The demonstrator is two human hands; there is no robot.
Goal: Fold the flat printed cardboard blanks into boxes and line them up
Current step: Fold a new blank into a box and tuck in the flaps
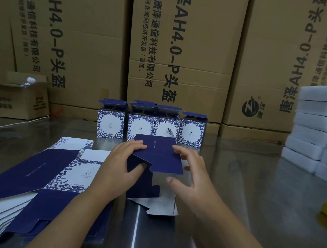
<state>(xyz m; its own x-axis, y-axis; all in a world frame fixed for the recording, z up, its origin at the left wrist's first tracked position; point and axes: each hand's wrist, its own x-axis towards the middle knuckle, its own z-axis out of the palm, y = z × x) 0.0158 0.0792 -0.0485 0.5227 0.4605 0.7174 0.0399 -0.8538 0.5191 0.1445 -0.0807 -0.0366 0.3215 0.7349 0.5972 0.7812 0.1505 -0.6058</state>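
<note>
A: Grip state at this mark?

B: The left hand (124,163) held the half-formed blank (157,154), fingers curled over the navy panel's corner and thumb tucked beneath it. The right hand (190,169) was spread wide. Its fingertips touched the panel's opposite edge and its thumb sat lower, off the navy face. It was not closed round anything, as far as could be seen.

A: And the blank's position?

B: Between the two hands, raised off the steel table (250,186). Its bottom flaps lay below the grip, toward the person, and the white inner face showed beside the right thumb.

A: How to do the fold well?

B: Squaring the tube looked to be the step in hand. The left hand ought to anchor while the right pushed its edge inward along the scored crease. Pushing across the panel face would likely buckle thin card. The flaps needed to hang free before any tucking.

A: Surroundings?

B: A stack of flat blanks (41,174) lay just left of the left hand. Four finished boxes (151,125) stood in a row just beyond the fingertips, top flaps up. The next box seemingly belonged at that row's end.
</note>
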